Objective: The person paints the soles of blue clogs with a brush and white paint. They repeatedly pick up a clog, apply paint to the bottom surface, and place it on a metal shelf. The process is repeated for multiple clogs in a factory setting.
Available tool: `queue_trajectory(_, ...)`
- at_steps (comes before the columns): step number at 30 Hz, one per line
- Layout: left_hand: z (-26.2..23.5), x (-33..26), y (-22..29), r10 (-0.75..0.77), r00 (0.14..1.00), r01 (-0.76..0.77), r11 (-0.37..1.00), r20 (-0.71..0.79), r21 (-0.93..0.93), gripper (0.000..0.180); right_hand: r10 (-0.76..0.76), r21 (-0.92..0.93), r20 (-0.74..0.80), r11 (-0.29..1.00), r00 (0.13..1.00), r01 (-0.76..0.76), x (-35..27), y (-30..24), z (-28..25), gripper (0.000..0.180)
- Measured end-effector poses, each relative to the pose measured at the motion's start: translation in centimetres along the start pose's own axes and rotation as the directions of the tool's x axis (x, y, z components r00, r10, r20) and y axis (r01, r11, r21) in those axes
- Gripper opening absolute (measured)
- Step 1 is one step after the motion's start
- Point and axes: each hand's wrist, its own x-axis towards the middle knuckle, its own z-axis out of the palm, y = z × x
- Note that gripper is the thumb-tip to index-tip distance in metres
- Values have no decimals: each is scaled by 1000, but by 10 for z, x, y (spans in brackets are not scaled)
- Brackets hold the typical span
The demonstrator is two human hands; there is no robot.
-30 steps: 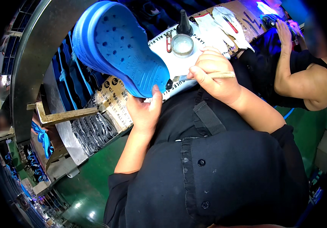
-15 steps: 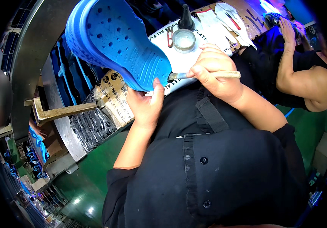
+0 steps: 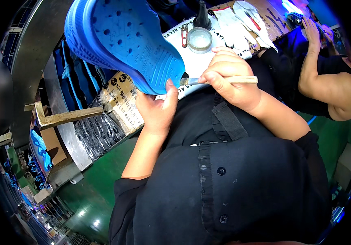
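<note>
Left hand point(image 3: 157, 111): fingers grasping 1 blue clog point(image 3: 145, 51) by its heel, above the surface point(image 3: 191, 65). Right hand point(image 3: 237, 90): fingers pinching 1 brush point(image 3: 243, 79), tip at heel rim. Step, judged: brushing heel edge; next stroke likely needs steady clog, light pressure.

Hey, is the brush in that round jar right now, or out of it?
Out: the right hand grips the brush with its tip beside the blue clog, apart from the round jar.

Glossy green floor point(image 3: 94, 198), violet-white light point(image 3: 290, 9)
</note>
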Motion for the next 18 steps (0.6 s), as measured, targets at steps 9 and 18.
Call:
queue_trajectory(9, 0, 0, -2, 21, 999, -21, 1000, -28, -4, 29, 190, 53, -74, 981, 979, -187, -2, 0, -8, 25)
queue_trajectory(18, -3, 2, -9, 102, 993, -107, 991, 54, 86, 28, 136, -64, -44, 988, 990, -138, -4, 2, -11, 24)
